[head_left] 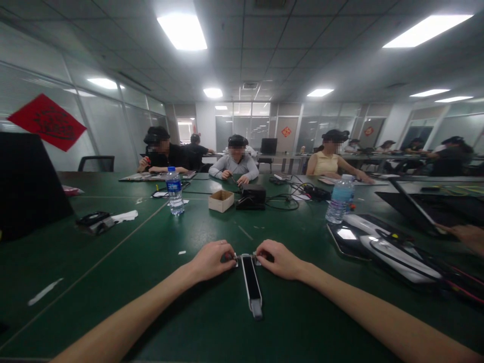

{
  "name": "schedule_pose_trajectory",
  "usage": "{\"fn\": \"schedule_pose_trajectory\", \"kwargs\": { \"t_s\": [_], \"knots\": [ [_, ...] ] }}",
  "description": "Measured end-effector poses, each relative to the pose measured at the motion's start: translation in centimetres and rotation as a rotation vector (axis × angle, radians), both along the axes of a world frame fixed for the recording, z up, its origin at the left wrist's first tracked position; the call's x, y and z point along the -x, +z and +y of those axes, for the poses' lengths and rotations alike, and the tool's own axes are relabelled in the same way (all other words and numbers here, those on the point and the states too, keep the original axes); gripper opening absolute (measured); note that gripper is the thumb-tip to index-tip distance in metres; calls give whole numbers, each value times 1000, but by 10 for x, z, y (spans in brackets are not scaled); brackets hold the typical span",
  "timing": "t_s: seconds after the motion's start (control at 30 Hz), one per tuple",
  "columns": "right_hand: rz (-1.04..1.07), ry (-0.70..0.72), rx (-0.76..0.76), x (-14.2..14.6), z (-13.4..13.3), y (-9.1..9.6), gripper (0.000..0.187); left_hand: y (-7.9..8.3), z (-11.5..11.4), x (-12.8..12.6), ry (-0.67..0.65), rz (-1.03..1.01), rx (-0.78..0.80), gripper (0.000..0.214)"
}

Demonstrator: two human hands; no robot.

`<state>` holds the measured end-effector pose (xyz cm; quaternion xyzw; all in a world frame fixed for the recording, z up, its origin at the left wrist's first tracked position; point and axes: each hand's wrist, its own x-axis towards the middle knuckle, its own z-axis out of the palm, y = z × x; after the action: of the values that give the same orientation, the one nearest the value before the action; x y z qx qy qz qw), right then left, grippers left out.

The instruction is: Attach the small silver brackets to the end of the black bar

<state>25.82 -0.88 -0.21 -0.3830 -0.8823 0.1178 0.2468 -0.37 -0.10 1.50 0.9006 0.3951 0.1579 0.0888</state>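
On the green table lies a long, narrow device (251, 280) with a black strip, a pale frame and a grey near end. My left hand (214, 259) is closed in a pinch at the left of its far end, fingertips around something small and mostly hidden; a bit of red and white shows there. At the right of the same end my right hand (279, 258) also pinches, with a small greyish piece partly showing by the fingertips. What exactly either hand holds is too small to make out.
Ahead stand a small cardboard box (221, 200), a black device (251, 196) with cables, and a water bottle (174, 190). Another bottle (340, 199) and a bagged item (401, 252) are at right. A co-worker's hand (463, 237) reaches in there. Several people sit opposite.
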Motion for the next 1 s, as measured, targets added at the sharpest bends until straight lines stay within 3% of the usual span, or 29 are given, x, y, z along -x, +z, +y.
{"fn": "schedule_pose_trajectory", "kwargs": {
  "t_s": [1.0],
  "knots": [
    [-26,-21,17,2,-4,5,9,2,-4,0,-41,8,-60,15]
  ]
}}
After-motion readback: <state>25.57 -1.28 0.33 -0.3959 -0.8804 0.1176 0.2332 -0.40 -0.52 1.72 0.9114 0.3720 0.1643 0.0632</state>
